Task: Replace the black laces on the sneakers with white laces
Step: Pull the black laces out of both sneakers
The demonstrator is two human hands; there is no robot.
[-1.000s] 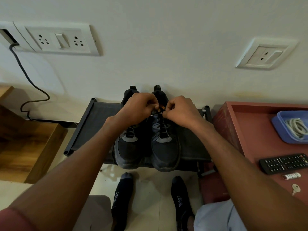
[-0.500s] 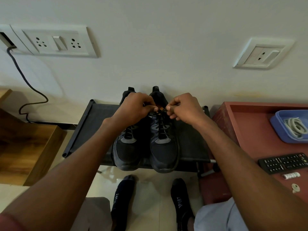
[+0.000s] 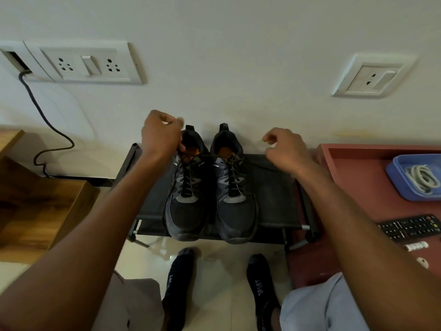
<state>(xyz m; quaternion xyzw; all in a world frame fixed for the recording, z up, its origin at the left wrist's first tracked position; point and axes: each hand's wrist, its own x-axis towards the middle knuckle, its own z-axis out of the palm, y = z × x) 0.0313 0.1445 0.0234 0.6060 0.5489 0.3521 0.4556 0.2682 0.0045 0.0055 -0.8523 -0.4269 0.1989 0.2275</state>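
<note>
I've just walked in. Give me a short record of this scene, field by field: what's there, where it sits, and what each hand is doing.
sneakers: black pair, left sneaker and right sneaker, side by side on a black rack, toes toward the person
black laces: still threaded in both sneakers, ends pulled out sideways
left hand: pinches a lace end above the left sneaker
right hand: fingers curled, pulling a lace end right
white laces: coiled in a blue tray on the red table
remote control: on the same table
</note>
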